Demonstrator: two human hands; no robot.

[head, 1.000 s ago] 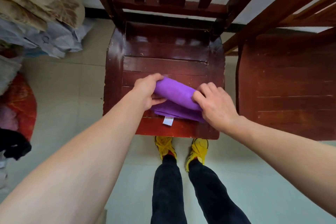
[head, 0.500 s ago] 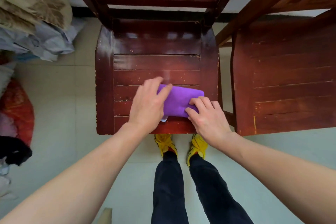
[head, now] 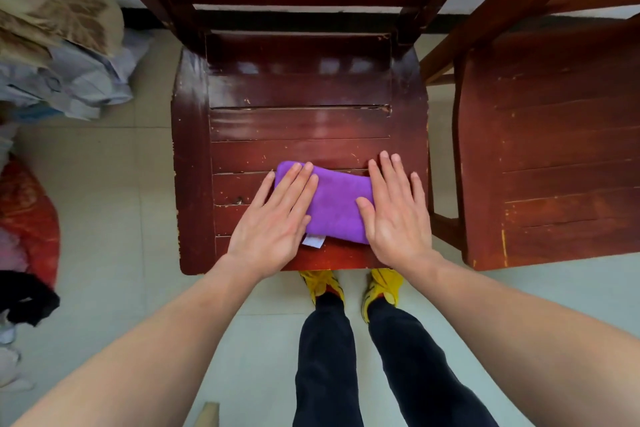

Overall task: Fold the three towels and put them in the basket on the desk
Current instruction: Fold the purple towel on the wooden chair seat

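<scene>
One folded towel [head: 334,204] lies on the chair [head: 298,125] seat, near its front edge (head view). My left hand [head: 273,218] presses its left end and my right hand [head: 394,215] its right end, both flat, fingers straight, gripping nothing. No basket or other towel shows. Risk, as I judge it: lifting by one end would let the soft fold spring open or slip off the edge.

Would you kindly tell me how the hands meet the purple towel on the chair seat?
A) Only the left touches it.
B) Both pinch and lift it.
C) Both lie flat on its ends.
C: the left hand and right hand lie flat, fingers straight, one on each end of the purple towel on the chair seat.
</scene>
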